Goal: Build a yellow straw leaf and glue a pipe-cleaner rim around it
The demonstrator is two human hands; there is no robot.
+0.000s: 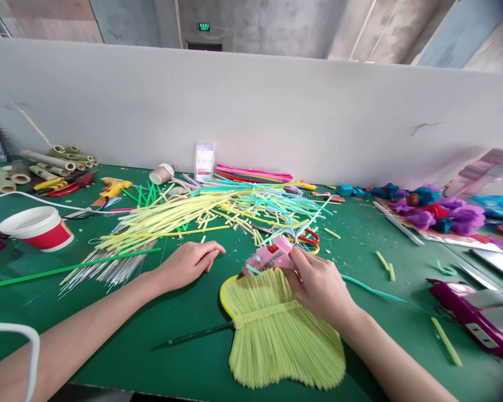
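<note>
My right hand [318,282] is closed around a pink glue gun [269,255], its nozzle pointing left at the upper rim of a yellow fan-shaped piece made of straws [276,335] that lies flat on the green table [184,312]. My left hand [189,262] rests on the table left of the fan, fingers loosely curled and together, holding nothing. A thin dark stick [197,335] pokes out from the fan's left side.
A heap of yellow and green straws [209,212] lies behind the hands. A red and white cup [39,228], a yellow glue gun [113,187] and bamboo tubes [54,162] are at the left. Purple and blue paper flowers [436,209] and a magenta tool [473,315] are at the right.
</note>
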